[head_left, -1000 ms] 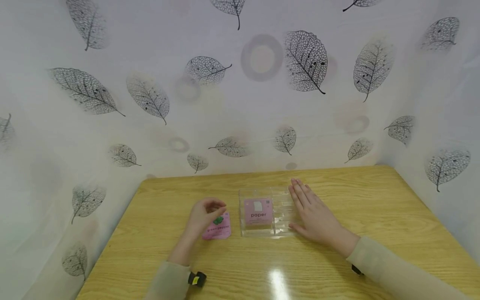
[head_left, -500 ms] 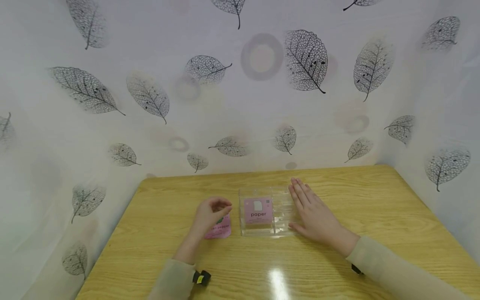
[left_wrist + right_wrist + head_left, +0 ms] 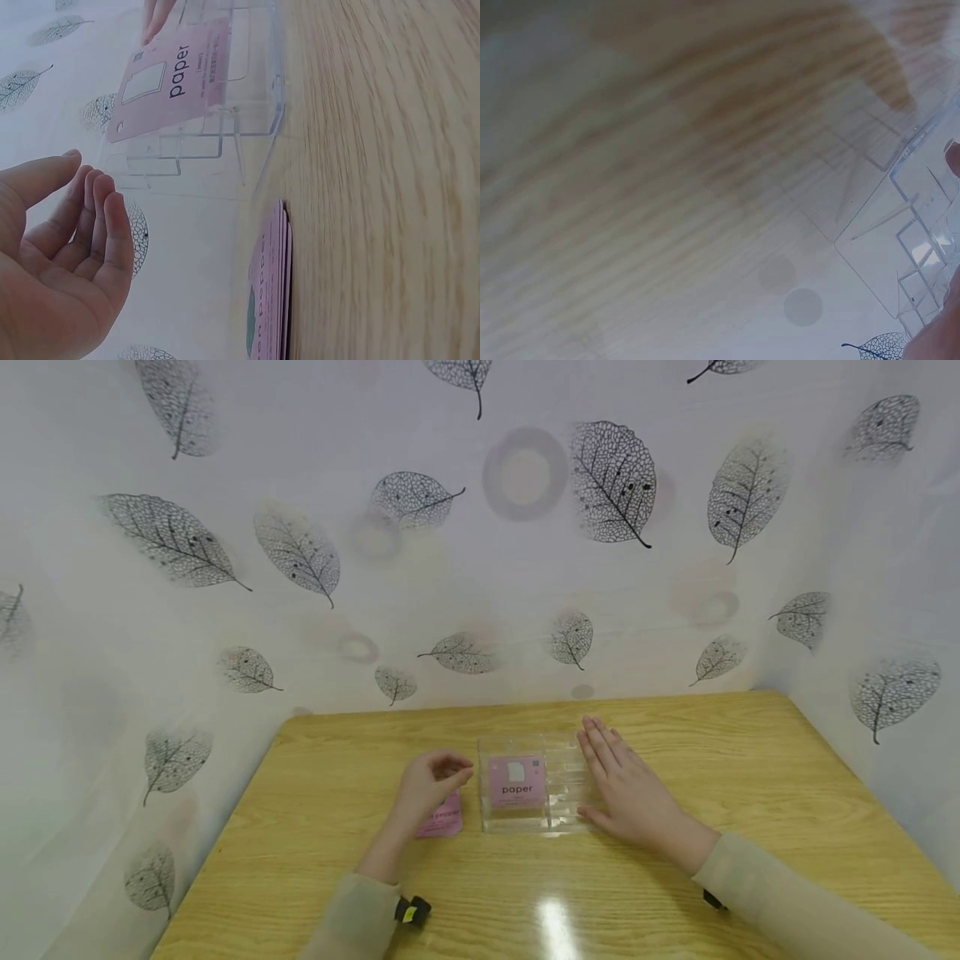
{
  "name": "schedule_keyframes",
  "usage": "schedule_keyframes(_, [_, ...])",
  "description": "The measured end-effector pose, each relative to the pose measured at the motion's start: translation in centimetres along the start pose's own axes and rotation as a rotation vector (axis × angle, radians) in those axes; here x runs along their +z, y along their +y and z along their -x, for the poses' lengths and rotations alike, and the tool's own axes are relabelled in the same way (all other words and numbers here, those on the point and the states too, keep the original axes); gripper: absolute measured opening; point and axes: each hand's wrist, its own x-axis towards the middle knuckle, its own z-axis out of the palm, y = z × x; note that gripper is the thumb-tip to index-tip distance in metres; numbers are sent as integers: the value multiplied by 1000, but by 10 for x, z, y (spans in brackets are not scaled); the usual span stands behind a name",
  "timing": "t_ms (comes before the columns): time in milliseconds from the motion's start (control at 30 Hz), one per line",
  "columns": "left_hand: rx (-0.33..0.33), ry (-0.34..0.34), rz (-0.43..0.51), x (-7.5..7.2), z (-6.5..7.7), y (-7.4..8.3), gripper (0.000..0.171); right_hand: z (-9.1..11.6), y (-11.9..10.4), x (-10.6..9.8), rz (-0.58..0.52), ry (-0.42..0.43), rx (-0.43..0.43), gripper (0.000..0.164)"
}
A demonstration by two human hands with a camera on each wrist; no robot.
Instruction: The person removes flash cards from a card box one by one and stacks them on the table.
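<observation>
A clear plastic card holder (image 3: 553,820) with stepped compartments stands mid-table. A pink card marked "paper" (image 3: 517,783) leans in its left section. My right hand (image 3: 632,789) rests with straight fingers along the holder's right side. Left of the holder lies a stack of pink cards (image 3: 442,820), the top one marked "green pepper"; its left part is hidden behind my hand. Over the stack hovers my left hand (image 3: 431,781), its fingers loosely curved and thumb near the fingertips. In the left wrist view, nothing shows between thumb and fingers of this hand (image 3: 67,262).
The wooden table (image 3: 637,902) runs back to a pale leaf-printed cloth (image 3: 480,568) that hangs behind and along both sides. A small black device (image 3: 412,911) is strapped to the left wrist.
My left hand has drifted right and slightly away from the body, toward the holder, covering more of the green pepper card. The right hand, holder and cards have stayed put.
</observation>
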Motion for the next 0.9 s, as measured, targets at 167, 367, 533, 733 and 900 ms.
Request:
schedule_keyframes(167, [7,-1,3,3,-1,2,9,0,0,0,2,10,-6,116])
schedule_keyframes(367, [10,-15,18,7,-3,3,11,1,0,2,13,77,-28,117])
schedule_keyframes(533, [-1,-15,10,10,-7,2,11,1,1,4,11,126,-45,118])
schedule_keyframes(733, [-17,-22,3,13,-9,3,13,1,0,3,17,70,-28,117])
schedule_keyframes(900, [-31,-20,16,15,-12,3,13,1,0,1,3,35,-12,116])
